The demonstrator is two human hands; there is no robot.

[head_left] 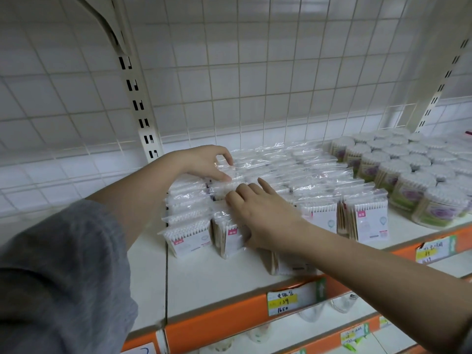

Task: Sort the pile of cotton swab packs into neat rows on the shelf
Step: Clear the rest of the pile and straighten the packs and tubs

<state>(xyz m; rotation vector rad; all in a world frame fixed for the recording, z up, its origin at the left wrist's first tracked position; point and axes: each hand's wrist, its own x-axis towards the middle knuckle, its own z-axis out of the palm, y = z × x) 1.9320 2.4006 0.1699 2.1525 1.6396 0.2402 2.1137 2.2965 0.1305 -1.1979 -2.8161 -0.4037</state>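
Clear plastic cotton swab packs [367,221] with white cards and pink labels stand upright in several rows on the white shelf [204,282]. My left hand [204,162] curls over the tops of packs near the back of the left rows, thumb and fingers pinching a pack's plastic top. My right hand [265,213] lies flat on the packs in the second row from the left, fingers spread and pressing on their tops. One pack [291,264] at the front lies partly hidden under my right forearm.
Round tubs of cotton swabs [413,185] with green and purple labels fill the shelf's right part. A wire grid back panel [229,85] rises behind. Orange shelf edges carry yellow price tags [283,301]. A slotted upright [138,98] stands at the left.
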